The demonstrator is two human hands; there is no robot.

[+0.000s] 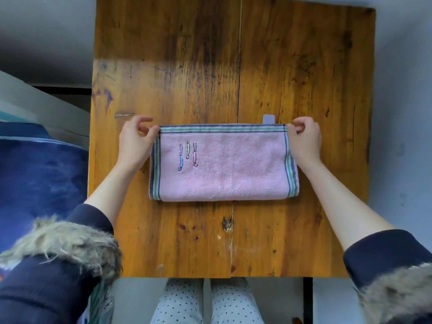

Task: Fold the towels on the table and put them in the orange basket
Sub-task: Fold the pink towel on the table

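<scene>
Pink terry towel with green-and-navy striped borders and three small embroidered figures point(223, 163) lies folded once at mid-frame on the worn orange-brown wooden table point(292, 66), its long axis running left to right across the picture, fold line toward the bottom of the frame and free edges toward the top. My left hand point(135, 139) pinches the upper-left corner between thumb and fingertips, the remaining fingers curled above it. My right hand point(304, 139) pinches the upper-right corner in the same manner. Both hands sit equally near, one at each short end, so neither has the advantage. I judge the coming fold to be across the long axis, one short end carried over to meet the other. A small grey label tab point(268, 119) projects from the top edge near the right corner. Nothing on the tabletop obstructs the towel's path. The orange basket is not in view. A dark blue fabric mass point(39, 174) occupies the left of the frame, off the table.
</scene>
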